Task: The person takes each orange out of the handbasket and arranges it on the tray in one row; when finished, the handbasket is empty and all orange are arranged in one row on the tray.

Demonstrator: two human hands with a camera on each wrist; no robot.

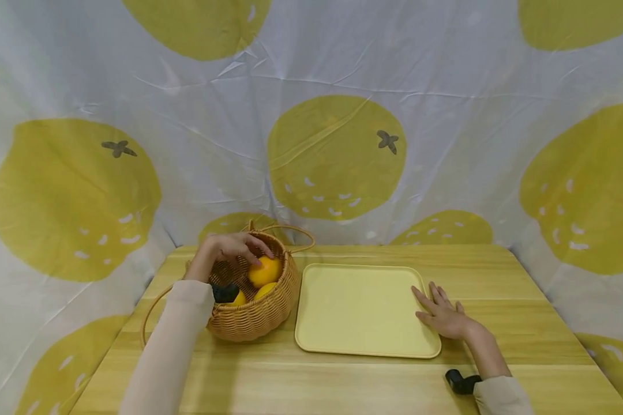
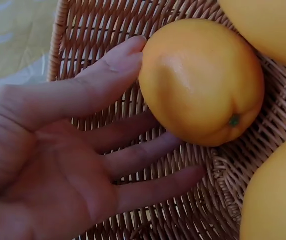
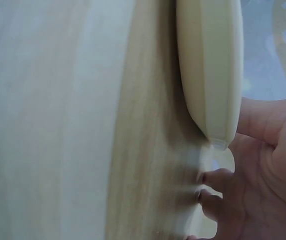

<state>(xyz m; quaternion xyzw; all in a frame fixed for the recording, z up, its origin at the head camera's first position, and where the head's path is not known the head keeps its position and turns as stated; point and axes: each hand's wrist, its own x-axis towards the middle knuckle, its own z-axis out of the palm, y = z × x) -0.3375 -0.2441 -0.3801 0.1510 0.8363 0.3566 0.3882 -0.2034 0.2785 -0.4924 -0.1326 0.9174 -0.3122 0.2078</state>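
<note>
A wicker basket (image 1: pixel 254 323) holds several round fruits. Inside it my left hand (image 1: pixel 233 248) reaches over an orange (image 1: pixel 263 272). In the left wrist view, the thumb of that hand (image 2: pixel 58 150) touches the side of the orange (image 2: pixel 202 82), and the fingers extend loosely beneath it, partly hidden. Right of the basket lies a pale yellow rectangular tray (image 1: pixel 360 311). My right hand (image 1: pixel 443 317) rests at the tray's right edge with its fingers spread. The right wrist view shows the thumb against the tray's rim (image 3: pixel 215 75) and the other fingertips down by the table.
More yellow-orange fruits (image 1: pixel 266 290) sit lower in the basket. The basket's handles (image 1: pixel 303 233) loop out at the back right and front left. Behind the wooden table (image 1: pixel 311 383) hangs a lemon-print cloth (image 1: pixel 446 155). Black devices (image 1: pixel 462 382) are worn at the wrists.
</note>
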